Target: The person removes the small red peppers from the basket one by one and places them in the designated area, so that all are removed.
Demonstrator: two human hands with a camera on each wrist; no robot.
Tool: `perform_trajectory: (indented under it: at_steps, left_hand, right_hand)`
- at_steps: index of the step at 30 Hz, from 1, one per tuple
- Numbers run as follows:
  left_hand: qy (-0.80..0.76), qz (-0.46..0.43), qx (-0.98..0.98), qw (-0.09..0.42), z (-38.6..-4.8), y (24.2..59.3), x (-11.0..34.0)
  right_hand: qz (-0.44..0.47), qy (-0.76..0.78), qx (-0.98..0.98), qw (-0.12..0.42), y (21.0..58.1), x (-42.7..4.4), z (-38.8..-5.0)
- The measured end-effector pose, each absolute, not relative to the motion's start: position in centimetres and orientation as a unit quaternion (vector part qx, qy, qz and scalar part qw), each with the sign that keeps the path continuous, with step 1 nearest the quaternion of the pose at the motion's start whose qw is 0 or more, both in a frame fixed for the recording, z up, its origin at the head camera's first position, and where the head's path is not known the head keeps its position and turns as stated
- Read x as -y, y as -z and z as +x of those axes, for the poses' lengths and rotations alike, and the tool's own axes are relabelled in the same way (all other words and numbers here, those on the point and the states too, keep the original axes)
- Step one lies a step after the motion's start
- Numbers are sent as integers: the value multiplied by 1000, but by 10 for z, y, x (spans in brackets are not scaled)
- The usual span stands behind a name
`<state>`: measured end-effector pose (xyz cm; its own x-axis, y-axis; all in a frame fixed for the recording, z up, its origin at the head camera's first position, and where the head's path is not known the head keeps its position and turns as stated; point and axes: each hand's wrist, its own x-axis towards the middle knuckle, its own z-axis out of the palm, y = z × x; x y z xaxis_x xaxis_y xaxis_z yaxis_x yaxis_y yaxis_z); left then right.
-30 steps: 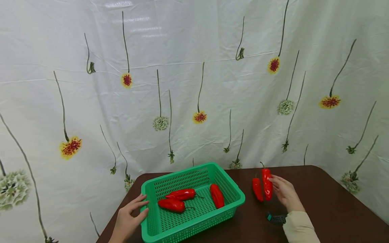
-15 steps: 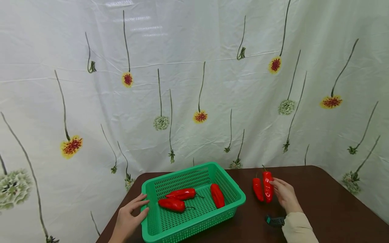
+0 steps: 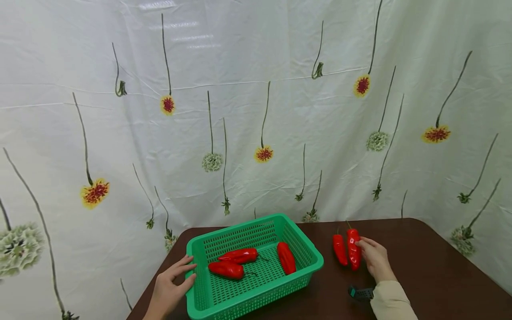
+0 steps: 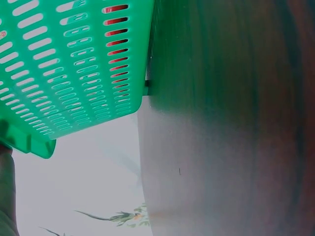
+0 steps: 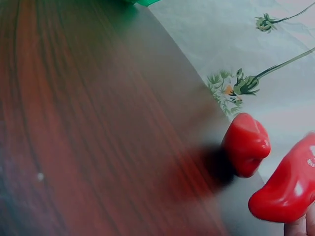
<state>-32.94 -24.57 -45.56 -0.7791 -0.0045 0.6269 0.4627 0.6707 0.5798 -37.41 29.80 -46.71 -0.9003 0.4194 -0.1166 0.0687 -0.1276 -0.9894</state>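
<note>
My right hand (image 3: 377,260) pinches the right-hand one of two long red peppers, with thumb and fingers at its right side. The held pepper (image 3: 354,250) lies lengthwise, close beside the other pepper (image 3: 339,250). From the right wrist, the held pepper (image 5: 288,189) shows at the lower right with fingertips (image 5: 297,227) under it, the other pepper (image 5: 246,145) to its left. At the green basket's left rim (image 3: 190,284), my left hand (image 3: 170,284) rests its spread, slightly bent fingers. Several red peppers, including one at the right (image 3: 286,258), lie inside.
The dark brown table (image 3: 424,266) extends right of the peppers. A dark strap with a teal end (image 3: 362,293) shows beside my right wrist. Behind the table hangs a pale flowered curtain (image 3: 240,53). In the left wrist view, the basket's slotted wall (image 4: 101,64) fills the upper left.
My right hand has drawn the pinched pepper a little toward me and slightly right. My left hand, the basket and the peppers in it have stayed in place.
</note>
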Motion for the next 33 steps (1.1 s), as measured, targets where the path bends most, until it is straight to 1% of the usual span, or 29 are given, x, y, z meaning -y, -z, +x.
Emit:
perform_trajectory:
  at_steps: [10,20,33]
  left_hand:
    - [380,-133,862,309,-330,456,246]
    - [382,-128,863,304,-328,453,245]
    - [391,-130,861,299,-328,454,246]
  right_hand:
    - [-189,-705,668,143,476,-301,-377]
    - [-201,-687,686,132,480,-297,-378]
    - [-209,-679,688,150,483,-291,-378]
